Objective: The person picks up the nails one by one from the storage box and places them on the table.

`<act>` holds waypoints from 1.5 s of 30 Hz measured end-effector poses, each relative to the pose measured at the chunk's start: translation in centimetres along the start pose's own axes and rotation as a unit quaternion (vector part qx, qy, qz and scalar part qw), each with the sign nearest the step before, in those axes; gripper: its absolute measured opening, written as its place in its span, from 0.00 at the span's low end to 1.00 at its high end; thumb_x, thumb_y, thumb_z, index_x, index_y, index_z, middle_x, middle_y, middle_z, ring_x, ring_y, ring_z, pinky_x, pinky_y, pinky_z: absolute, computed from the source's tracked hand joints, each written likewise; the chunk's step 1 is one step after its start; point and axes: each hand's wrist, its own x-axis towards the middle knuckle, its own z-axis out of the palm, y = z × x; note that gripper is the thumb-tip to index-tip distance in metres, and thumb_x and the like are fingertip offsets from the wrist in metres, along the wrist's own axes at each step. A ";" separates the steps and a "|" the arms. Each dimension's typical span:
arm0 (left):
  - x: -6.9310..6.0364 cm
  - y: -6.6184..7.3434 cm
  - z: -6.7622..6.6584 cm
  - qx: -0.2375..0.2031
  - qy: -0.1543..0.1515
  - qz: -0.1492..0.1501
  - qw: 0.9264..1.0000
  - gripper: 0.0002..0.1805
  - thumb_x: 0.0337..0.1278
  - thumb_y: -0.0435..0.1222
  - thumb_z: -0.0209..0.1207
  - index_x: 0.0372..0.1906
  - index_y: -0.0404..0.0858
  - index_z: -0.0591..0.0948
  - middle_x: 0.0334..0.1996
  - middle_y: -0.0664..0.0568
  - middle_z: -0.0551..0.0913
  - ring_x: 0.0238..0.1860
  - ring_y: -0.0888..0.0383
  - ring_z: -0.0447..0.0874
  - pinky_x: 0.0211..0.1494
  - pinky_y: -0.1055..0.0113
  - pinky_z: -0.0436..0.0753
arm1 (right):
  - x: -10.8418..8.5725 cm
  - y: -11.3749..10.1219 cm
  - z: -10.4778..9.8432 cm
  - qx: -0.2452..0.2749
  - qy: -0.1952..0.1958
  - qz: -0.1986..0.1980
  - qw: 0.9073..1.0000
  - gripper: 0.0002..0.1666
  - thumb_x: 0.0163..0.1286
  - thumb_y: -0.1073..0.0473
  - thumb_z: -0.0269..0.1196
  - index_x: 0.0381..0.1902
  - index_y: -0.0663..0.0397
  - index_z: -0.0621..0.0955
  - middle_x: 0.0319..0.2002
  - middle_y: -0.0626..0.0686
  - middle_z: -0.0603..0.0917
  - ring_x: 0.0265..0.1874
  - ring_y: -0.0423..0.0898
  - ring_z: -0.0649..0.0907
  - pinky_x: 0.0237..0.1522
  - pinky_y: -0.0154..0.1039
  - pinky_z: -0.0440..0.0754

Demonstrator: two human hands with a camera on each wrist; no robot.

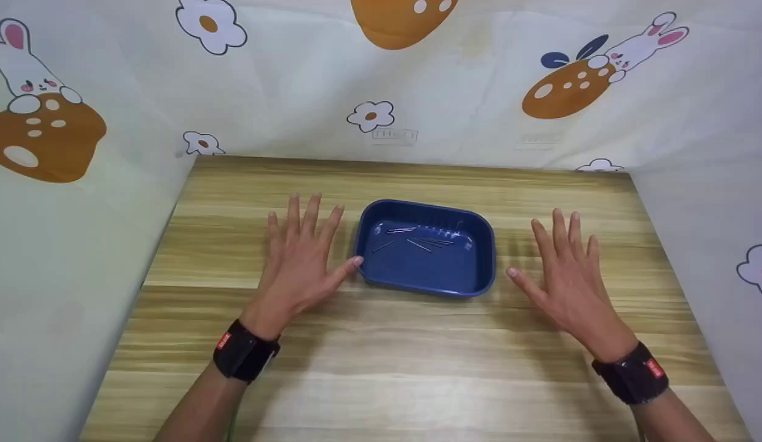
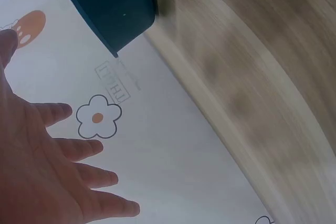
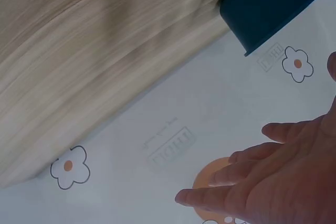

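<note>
A dark blue rectangular tray sits near the middle of the wooden table. Several thin metal pieces, like needles or pins, lie scattered on its floor; their exact kind is too small to tell. To the tray's left is my left hand, fingers straight and spread, palm down, its thumb tip at the tray's left edge; whether it touches, I cannot tell. My right hand is spread on the other side, its thumb apart from the tray. Both wrist views show an outer wall of the tray and the hands holding nothing.
The wood-grain table is bordered at the back and both sides by pale sheeting printed with rabbits and flowers. Each wrist wears a black strap. A thin cable runs along each forearm.
</note>
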 end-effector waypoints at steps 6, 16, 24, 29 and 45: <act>0.1 0.2 0.2 -0.007 0.005 0.005 1.000 0.52 0.74 0.71 0.49 0.90 0.47 0.58 0.90 0.37 0.45 0.88 0.30 0.33 0.84 0.25 0.34 | 0.4 -0.3 0.6 0.009 0.000 0.001 1.000 0.54 0.80 0.36 0.64 0.88 0.59 0.58 0.88 0.72 0.47 0.87 0.73 0.43 0.80 0.82 0.43; 0.7 0.9 0.6 -0.034 -0.008 0.016 0.999 0.50 0.76 0.69 0.51 0.90 0.45 0.58 0.90 0.36 0.44 0.89 0.31 0.33 0.85 0.26 0.42 | 1.3 -1.1 2.8 0.046 -0.004 0.004 0.999 0.53 0.81 0.37 0.64 0.88 0.60 0.59 0.87 0.71 0.53 0.87 0.72 0.48 0.82 0.77 0.48; 1.0 1.6 0.9 -0.045 0.001 0.027 0.999 0.48 0.77 0.66 0.53 0.89 0.43 0.62 0.89 0.36 0.51 0.89 0.32 0.42 0.85 0.28 0.55 | 2.0 -1.9 4.5 0.093 0.009 0.008 0.996 0.51 0.81 0.39 0.66 0.87 0.61 0.62 0.81 0.71 0.66 0.81 0.70 0.65 0.80 0.73 0.60; 1.3 2.2 1.2 -0.058 0.009 0.040 0.997 0.47 0.77 0.65 0.54 0.87 0.42 0.64 0.87 0.36 0.56 0.87 0.32 0.50 0.81 0.28 0.64 | 2.3 -2.2 5.3 0.112 0.013 0.017 0.993 0.50 0.81 0.40 0.66 0.87 0.59 0.61 0.76 0.72 0.72 0.75 0.69 0.72 0.76 0.71 0.67; 2.8 4.5 1.9 -0.044 0.001 0.085 0.995 0.34 0.77 0.55 0.60 0.76 0.38 0.78 0.74 0.38 0.77 0.72 0.37 0.75 0.70 0.33 0.79 | 2.7 -2.6 6.4 0.114 0.021 0.011 0.993 0.53 0.79 0.42 0.68 0.86 0.67 0.61 0.72 0.75 0.74 0.71 0.70 0.75 0.73 0.68 0.72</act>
